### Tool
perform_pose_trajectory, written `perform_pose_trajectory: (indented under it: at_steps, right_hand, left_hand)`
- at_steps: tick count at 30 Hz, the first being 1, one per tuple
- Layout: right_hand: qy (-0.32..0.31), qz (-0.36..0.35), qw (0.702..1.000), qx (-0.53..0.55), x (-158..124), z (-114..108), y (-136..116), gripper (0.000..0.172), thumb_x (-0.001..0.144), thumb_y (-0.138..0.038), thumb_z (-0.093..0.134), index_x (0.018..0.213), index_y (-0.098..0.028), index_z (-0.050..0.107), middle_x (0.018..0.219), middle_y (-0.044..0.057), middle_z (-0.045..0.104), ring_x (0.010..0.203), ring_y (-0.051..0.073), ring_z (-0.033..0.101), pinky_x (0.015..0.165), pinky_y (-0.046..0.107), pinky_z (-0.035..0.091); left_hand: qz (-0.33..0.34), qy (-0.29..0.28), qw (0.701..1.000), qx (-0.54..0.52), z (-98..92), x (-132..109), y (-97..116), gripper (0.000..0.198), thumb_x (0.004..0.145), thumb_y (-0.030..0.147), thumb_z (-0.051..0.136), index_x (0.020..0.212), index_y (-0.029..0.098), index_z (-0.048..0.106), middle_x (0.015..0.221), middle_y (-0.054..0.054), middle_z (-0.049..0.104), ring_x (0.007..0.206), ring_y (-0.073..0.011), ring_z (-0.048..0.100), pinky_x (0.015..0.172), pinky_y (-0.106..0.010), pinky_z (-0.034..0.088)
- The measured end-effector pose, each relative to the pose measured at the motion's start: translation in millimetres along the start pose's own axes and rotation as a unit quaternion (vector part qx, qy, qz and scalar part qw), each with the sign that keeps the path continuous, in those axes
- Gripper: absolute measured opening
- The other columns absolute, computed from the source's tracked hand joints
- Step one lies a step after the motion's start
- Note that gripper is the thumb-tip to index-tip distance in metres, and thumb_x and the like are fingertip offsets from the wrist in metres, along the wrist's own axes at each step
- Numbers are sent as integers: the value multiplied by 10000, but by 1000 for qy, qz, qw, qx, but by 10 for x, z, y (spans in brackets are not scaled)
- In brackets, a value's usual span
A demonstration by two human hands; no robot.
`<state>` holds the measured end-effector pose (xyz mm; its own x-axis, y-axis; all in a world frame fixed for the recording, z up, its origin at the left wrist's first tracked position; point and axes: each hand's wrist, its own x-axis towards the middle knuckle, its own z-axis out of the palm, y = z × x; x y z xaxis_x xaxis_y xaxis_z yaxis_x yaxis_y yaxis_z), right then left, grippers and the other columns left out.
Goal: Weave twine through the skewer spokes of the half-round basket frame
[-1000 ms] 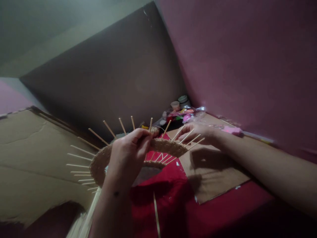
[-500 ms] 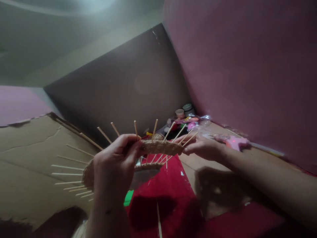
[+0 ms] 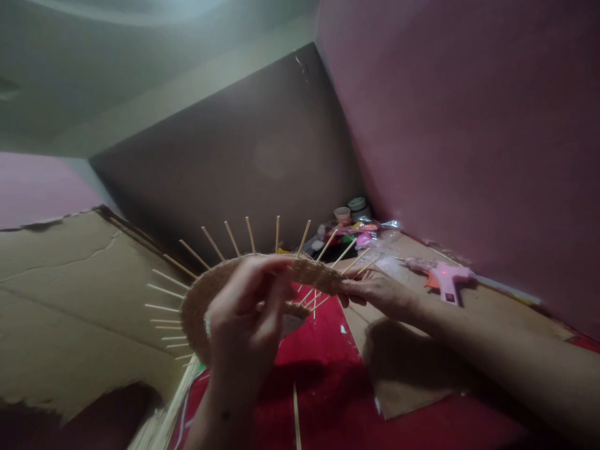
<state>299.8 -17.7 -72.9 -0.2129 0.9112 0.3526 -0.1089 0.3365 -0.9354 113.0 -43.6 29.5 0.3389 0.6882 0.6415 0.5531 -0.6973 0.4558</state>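
Observation:
A ring wrapped in tan, twine-like cord (image 3: 194,306) is held up in front of me, with thin wooden sticks (image 3: 233,239) radiating from its edge. My right hand (image 3: 363,290) pinches the ring's right end, thumb on the near face and fingers behind. In front of the ring's upper middle is my left hand (image 3: 250,306), with bent fingers close to the cord-covered band. Its fingertips are blurred, so whether they grip the band or some cord cannot be made out. The left hand and wrist hide part of the ring's centre.
A pink glue gun (image 3: 447,278) with a lit red spot lies at right on cardboard (image 3: 412,387). Small tubs (image 3: 359,207) and plastic bags (image 3: 375,240) crowd the far corner. Below is a red surface (image 3: 328,375) with a thin stick (image 3: 296,412). A bundle of sticks (image 3: 169,412) lies lower left.
My left hand has moved right and its pinch on the band no longer shows clearly. The ring has turned and shifted right, showing more of its left side. The right hand still holds its end.

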Motion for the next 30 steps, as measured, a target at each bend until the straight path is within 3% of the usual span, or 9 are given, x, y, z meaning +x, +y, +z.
perform_pose_trajectory:
  at_steps: [2,5,6,9,12,19,23,25,30]
  right_hand:
    - [6,9,1000,-2,-1,13,-7,268,785,-389,569,617,-183,599,528,-28,478,476,86,332,455,243,221]
    - [25,30,999,16,3,38,-10,302,785,-376,570,562,-174,567,498,-26,463,456,81,316,452,249,211]
    - [30,38,998,27,5,45,-5,315,785,-374,571,545,-171,556,488,-26,460,448,77,311,450,250,209]
    - [39,54,996,57,9,62,21,337,779,-382,577,526,-163,533,474,-24,469,430,68,312,441,246,200]
    - [33,54,994,87,7,79,53,320,775,-398,576,563,-163,532,478,-24,490,421,66,332,431,238,191]
    - [96,92,983,124,6,126,94,292,719,-374,630,546,-173,509,480,-44,440,438,71,348,435,227,238]
    - [-5,51,996,77,19,66,84,60,658,-220,651,657,-170,617,569,-28,529,532,91,446,500,226,328]
    - [-58,23,997,39,30,-9,79,84,653,-181,639,735,-170,653,655,-9,587,578,96,484,523,225,356]
    - [-14,36,998,52,60,-241,68,193,715,-239,630,891,-161,641,640,11,584,513,80,479,413,205,267]
  left_hand:
    - [-99,-174,967,-156,159,-143,-54,122,772,247,585,832,195,678,626,-23,638,520,-122,569,482,-229,447]
    - [-254,-378,824,-337,531,-373,-283,155,752,253,621,823,134,690,641,-70,638,543,-123,579,483,-211,412]
    - [-293,-376,782,-402,666,-436,-378,168,740,267,641,820,124,679,651,-74,633,537,-122,576,473,-209,406]
    - [-365,-200,689,-593,1005,-525,-598,242,688,318,707,858,160,639,695,-28,607,580,-116,576,512,-219,430]
    - [-360,-52,635,-681,1188,-461,-620,254,638,291,756,831,169,644,814,-30,627,735,-127,586,642,-237,450]
    - [-354,-5,588,-727,1344,-187,-415,189,680,287,721,675,108,662,642,-27,617,599,-113,557,662,-235,449]
    - [-358,-7,576,-735,1304,-170,-435,160,784,247,612,775,102,678,738,-63,669,671,-142,605,679,-250,460]
    - [-346,-10,582,-736,1263,-191,-448,165,798,248,592,846,115,676,812,-71,683,705,-157,614,675,-265,463]
    - [-295,6,592,-750,1177,-218,-438,157,797,225,592,914,161,675,941,-58,687,900,-172,609,864,-300,432]
